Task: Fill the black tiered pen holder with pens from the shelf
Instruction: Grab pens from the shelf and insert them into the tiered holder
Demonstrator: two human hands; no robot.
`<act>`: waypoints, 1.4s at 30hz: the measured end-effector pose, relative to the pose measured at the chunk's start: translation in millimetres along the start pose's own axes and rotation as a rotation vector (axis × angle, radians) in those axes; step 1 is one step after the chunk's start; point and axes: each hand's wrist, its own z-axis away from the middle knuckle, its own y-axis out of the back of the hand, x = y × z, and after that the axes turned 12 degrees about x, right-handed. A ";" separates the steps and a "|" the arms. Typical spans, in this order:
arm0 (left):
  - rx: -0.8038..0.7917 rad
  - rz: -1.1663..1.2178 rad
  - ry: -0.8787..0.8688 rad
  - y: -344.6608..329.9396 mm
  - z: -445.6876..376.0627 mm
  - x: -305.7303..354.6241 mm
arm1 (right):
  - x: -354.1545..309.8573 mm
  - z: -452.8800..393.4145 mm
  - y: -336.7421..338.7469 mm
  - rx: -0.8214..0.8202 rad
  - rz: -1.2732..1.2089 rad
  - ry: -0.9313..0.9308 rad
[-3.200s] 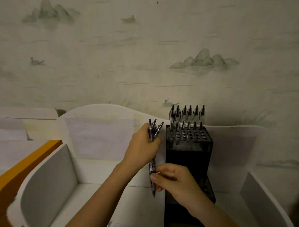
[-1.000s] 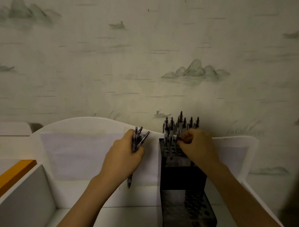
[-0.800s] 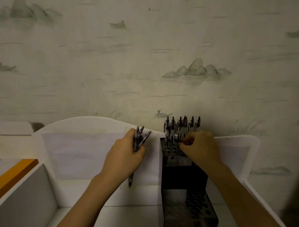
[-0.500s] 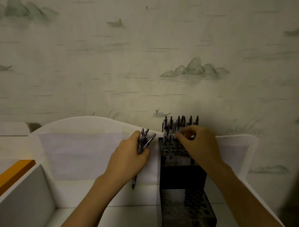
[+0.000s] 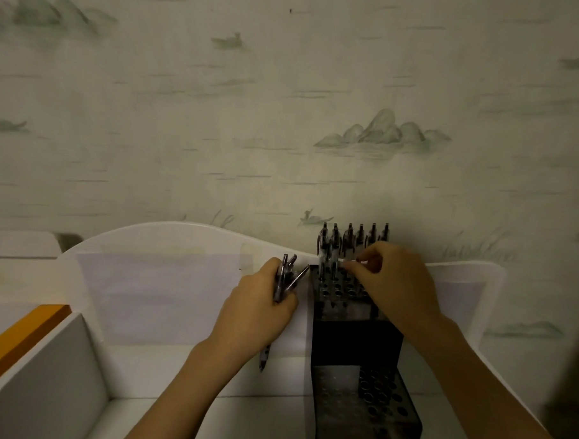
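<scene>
The black tiered pen holder (image 5: 352, 341) stands in a white shelf compartment, its lower tier (image 5: 339, 404) showing open holes. Several pens (image 5: 348, 237) stand upright in the back rows of its top tier. My left hand (image 5: 257, 314) grips a small bundle of pens (image 5: 287, 275) just left of the holder, tips pointing down. My right hand (image 5: 398, 290) hovers over the top tier, thumb and forefinger pinched on a pen at the holes; most of that pen is hidden by the fingers.
The white shelf back panel (image 5: 166, 280) curves behind both hands. A white divider (image 5: 52, 375) bounds the compartment on the left, with an orange edge (image 5: 17, 337) beyond it. Patterned wallpaper (image 5: 285, 136) rises close behind the holder.
My right hand took a pen from the left hand's bundle, carried it to the top tier and has shifted slightly along the rows. The left hand edged closer to the holder.
</scene>
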 end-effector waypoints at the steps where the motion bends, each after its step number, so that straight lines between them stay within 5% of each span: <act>1: -0.011 0.008 -0.004 -0.7 -0.1 1.2 | -1.8 3.8 4.5 0.028 -0.047 0.011; 8: -0.119 0.060 -0.047 -12.2 1.4 12.8 | -26.3 30.9 14.6 -0.348 -0.460 -0.115; 11: -0.152 0.082 -0.061 -15.9 2.3 16.2 | -27.7 34.9 12.5 -0.382 -0.524 -0.164; 19: -0.197 0.024 -0.100 -16.4 0.1 16.0 | -28.8 32.8 18.7 -0.286 -0.597 -0.319; 27: -0.225 0.004 -0.092 -12.3 -1.6 6.9 | -18.2 -3.9 48.0 0.021 -0.854 -0.517; 34: -0.193 -0.023 -0.069 -8.0 -5.6 0.8 | -3.0 -24.6 57.3 0.256 -0.510 -0.087; 42: -0.166 -0.001 -0.074 -8.2 -7.1 3.3 | -1.3 -29.7 32.6 0.243 -0.346 0.043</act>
